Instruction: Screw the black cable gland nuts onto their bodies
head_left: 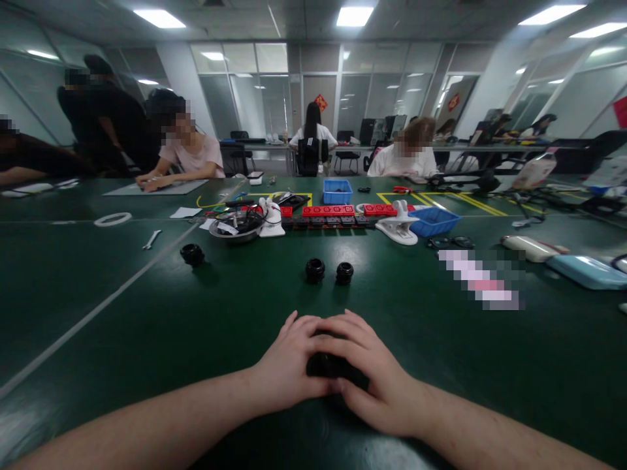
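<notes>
My left hand (294,359) and my right hand (375,369) meet at the front middle of the green table (235,313). Both are closed around a dark, black part (323,367), mostly hidden by the fingers, so its exact kind does not show. The right fingers lie over the left fingertips, and the thumbs come together in front. Beyond the hands stand two black ribbed ring-shaped parts, one (315,269) to the left of the other (344,273). A third such part (192,254) stands farther left, apart from both hands.
Across the table lie a metal bowl of cables (238,228), red socket strips (328,211), blue baskets (337,190) and a white clip stand (399,225). A wrench (152,239) is at left, a light-blue case (588,271) at right. Several people sit or stand beyond.
</notes>
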A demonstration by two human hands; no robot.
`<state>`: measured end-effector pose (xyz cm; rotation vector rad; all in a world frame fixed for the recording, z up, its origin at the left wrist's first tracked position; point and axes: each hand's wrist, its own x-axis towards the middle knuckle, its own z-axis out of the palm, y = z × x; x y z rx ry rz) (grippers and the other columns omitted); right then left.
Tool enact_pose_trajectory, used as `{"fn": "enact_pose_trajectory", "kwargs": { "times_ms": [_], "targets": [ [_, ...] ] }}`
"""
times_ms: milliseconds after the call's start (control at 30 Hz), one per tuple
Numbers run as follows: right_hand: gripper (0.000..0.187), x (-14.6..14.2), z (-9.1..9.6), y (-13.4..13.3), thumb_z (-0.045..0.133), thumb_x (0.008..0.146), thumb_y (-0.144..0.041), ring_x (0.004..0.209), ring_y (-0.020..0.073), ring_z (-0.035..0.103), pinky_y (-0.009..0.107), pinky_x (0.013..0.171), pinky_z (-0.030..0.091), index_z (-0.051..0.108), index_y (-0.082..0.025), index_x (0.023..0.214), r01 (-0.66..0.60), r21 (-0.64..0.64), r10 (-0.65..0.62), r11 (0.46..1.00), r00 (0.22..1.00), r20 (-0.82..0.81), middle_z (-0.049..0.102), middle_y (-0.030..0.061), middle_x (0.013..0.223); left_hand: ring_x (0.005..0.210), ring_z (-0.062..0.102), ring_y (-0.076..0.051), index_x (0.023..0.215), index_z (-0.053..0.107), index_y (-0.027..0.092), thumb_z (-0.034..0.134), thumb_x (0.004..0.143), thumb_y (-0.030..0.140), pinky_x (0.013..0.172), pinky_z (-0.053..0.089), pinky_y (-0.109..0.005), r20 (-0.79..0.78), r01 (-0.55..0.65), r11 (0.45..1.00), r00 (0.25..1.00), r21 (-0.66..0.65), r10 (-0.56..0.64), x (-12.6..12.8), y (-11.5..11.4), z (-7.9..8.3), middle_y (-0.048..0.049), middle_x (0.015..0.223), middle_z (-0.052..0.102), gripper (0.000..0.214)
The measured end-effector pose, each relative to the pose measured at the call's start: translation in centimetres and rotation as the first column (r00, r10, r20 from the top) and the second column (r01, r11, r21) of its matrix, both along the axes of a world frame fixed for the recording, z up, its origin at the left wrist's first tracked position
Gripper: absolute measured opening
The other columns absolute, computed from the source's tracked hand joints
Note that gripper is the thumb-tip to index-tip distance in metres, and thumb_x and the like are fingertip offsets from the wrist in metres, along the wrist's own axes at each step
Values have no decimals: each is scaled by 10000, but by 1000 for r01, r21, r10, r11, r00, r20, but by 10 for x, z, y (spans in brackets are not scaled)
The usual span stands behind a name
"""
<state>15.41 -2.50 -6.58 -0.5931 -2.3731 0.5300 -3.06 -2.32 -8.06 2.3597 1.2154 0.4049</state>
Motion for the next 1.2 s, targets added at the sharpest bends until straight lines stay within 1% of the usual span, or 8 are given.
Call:
{"fn": "enact_pose_trajectory", "kwargs": {
  "times_ms": [100,233,367,533,700,900,1067,1200],
  "targets": [
    [575,3,-6,1,510,723,-196,1206,243,348,442,976,323,309,-187,1262,114,35,-110,993,989,-99,374,129,1291,1185,377,-276,1145,531,259,618,692,502,1031,104,-577,-13,13,1000,1000,-12,-14,-1,1,0,-66,1233,483,522],
    [470,1,-9,4,567,744,-314,1072,241,439,409,878,402,390,-184,1160,190,9,-187,982,973,-137,462,117,1144,1162,399,-273,1072,570,221,630,684,470,1034,123,-565,-14,-6,1000,1000,-16,6,0,0,2,-73,1207,503,466],
    [296,-2,-7,6,596,739,-320,904,202,489,377,795,425,504,-178,983,141,-55,-145,988,987,-71,535,69,945,1146,410,-267,1102,548,240,655,671,408,1033,140,-558,-5,-6,1000,1000,-9,6,1,-1,4,-57,1189,510,475],
    [205,-4,-3,4,576,737,-210,892,181,490,359,798,419,535,-178,936,104,-113,-110,988,993,-52,548,61,936,1161,395,-268,1064,563,242,665,661,362,1041,138,-546,-13,-12,1000,1000,-21,12,1,-2,6,-47,1195,504,433],
    [233,-5,3,4,497,699,-108,896,179,503,375,824,408,537,-185,915,40,-85,-44,996,998,-45,590,49,935,1152,404,-264,1075,552,249,655,659,326,1040,154,-537,-8,-23,1000,1000,-4,23,3,-2,6,-40,1178,516,435],
    [309,-4,5,4,431,635,-39,961,167,539,407,932,345,559,-184,876,-53,-18,51,998,994,-97,631,47,1015,1132,419,-266,1107,539,250,647,678,368,1033,159,-547,-4,-16,1000,1000,17,16,4,-2,6,-42,1155,522,457],
    [302,-2,4,4,430,655,-37,996,170,528,416,960,325,580,-191,867,-27,22,30,999,994,-103,624,46,1044,1146,408,-268,1114,542,258,659,674,370,1030,145,-561,-23,-21,1000,1000,6,21,4,-2,6,-41,1170,513,469],
    [318,0,3,5,467,705,-109,1031,200,493,430,936,353,565,-204,993,27,11,-26,1000,992,-126,552,74,1115,1157,400,-266,1110,542,278,655,681,379,1028,141,-566,-8,-16,1000,1000,-9,15,2,-3,7,-33,1201,495,455]
  ]
}}
